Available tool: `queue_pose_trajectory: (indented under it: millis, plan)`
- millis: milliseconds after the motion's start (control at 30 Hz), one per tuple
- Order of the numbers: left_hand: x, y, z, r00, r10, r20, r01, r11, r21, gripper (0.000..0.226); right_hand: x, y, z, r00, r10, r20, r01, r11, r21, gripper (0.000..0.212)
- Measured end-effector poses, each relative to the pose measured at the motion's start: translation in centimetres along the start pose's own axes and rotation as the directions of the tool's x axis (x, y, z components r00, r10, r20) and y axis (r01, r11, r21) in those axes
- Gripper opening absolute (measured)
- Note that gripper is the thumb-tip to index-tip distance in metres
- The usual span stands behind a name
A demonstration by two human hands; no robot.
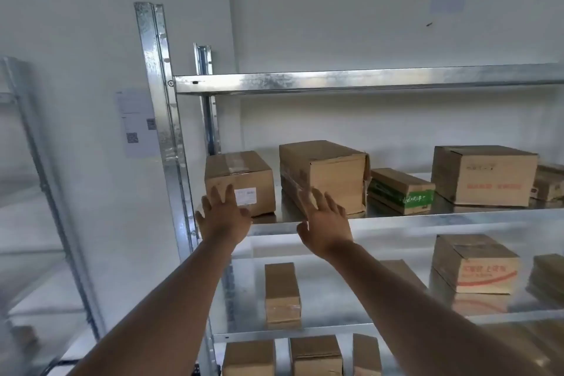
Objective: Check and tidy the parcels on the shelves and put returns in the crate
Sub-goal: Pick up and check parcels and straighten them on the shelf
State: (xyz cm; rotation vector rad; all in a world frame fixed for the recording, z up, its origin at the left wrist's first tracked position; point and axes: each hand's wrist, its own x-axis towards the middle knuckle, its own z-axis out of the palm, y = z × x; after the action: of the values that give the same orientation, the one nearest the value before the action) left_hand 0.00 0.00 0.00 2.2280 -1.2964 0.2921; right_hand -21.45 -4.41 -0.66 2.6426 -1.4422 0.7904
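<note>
Since both hands are spread open and grasping nothing, the left hand [224,214] is already up against the labelled box [239,181] at the shelf's [427,218] left end, while the right hand [325,220] reaches toward the taller box [323,175] just right of it.

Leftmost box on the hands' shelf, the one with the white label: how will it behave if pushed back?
The labelled box looks like rigid taped cardboard, so it should probably hold its shape. It sits low and broad on the smooth metal shelf, so it likely slides rather than tips. Weight cannot be judged.
</note>
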Motion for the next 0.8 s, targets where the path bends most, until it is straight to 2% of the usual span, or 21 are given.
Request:
queue_pose_trajectory:
  millis: [100,200,300,367,433,500,600,700,800]
  plan:
    - [0.9,-0.9,0.9,0.994,-0.106,0.018,0.107,0.980,-0.167,0.070,0.7,-0.3,2.1,1.000,-0.002,0.015,0.000,0.993,0.115,0.075]
    - [2.3,-2.1,2.6,0.992,-0.124,-0.004,0.118,0.957,-0.264,0.078,2.6,-1.6,4.3,0.995,-0.017,0.095,-0.012,0.956,0.292,0.080]
    - [4.8,-3.1,3.5,0.993,-0.112,-0.025,0.094,0.919,-0.382,0.083,5.8,-3.1,5.4,1.000,0.014,0.013,-0.018,0.892,0.452,0.071]
    - [6.7,-3.7,3.9,0.994,-0.101,-0.031,0.074,0.879,-0.471,0.082,8.3,-4.0,6.5,0.990,0.133,-0.040,-0.086,0.809,0.581,0.061]
    - [8.4,-4.3,3.9,0.993,-0.107,-0.040,0.063,0.806,-0.588,0.082,11.0,-4.0,7.8,0.981,0.190,0.031,-0.163,0.730,0.664,0.070]
    - [9.9,-4.9,3.8,0.993,-0.110,-0.041,0.046,0.683,-0.729,0.079,12.9,-4.4,8.1,0.971,0.213,0.106,-0.218,0.617,0.756,0.075]
    - [12.1,-5.7,3.3,0.995,-0.088,-0.036,0.013,0.500,-0.866,0.073,14.9,-4.9,7.8,0.961,0.202,0.187,-0.260,0.450,0.854,0.053]
    - [13.1,-6.1,2.5,0.985,-0.130,0.116,0.164,0.469,-0.868,0.050,15.8,-5.8,7.5,0.947,0.232,0.224,-0.296,0.352,0.888,0.037]
    - [13.4,-6.2,2.5,0.978,-0.154,0.141,0.198,0.471,-0.860,0.030,15.8,-6.9,6.5,0.890,0.362,0.276,-0.361,0.192,0.912,0.018]
